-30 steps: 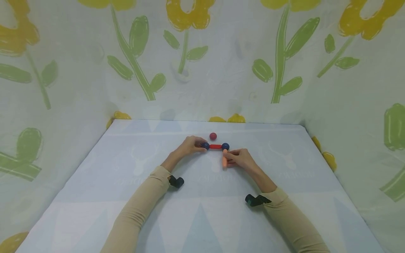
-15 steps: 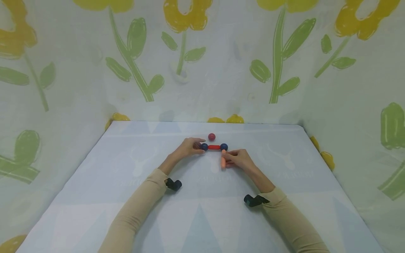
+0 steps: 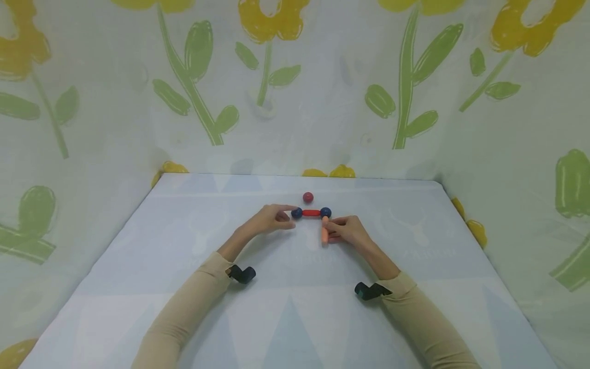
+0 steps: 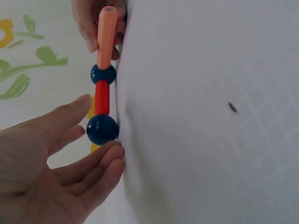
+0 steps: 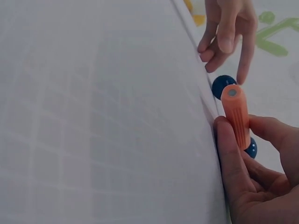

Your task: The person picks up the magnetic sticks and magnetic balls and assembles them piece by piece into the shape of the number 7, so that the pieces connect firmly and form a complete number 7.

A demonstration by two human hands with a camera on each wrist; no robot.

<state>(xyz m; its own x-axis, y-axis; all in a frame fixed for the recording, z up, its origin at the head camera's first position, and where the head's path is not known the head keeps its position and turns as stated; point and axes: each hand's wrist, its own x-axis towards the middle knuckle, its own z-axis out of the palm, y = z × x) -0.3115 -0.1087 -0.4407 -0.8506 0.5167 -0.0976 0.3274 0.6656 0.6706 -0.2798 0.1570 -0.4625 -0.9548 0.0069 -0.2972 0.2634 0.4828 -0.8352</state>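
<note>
The right hand [image 3: 349, 229] pinches a ribbed orange plastic rod [image 5: 238, 120]; twisting could loosen its glossy blue ball [image 3: 325, 211] (left hand [image 3: 269, 219], fingers wide).

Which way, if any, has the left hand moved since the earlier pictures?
Yes. In the head view, the left hand has moved slightly left and down the picture, judged against the red ball.

Glossy dark-blue ball [image 3: 297, 213] at left, short red rod [image 3: 311, 212] running rightward from it, second dark-blue ball [image 3: 325, 212] at the rod's right end, ridged orange rod [image 3: 324, 237] touching that ball and pointing toward the near side, pinched in the right hand [image 3: 352, 231]
</note>
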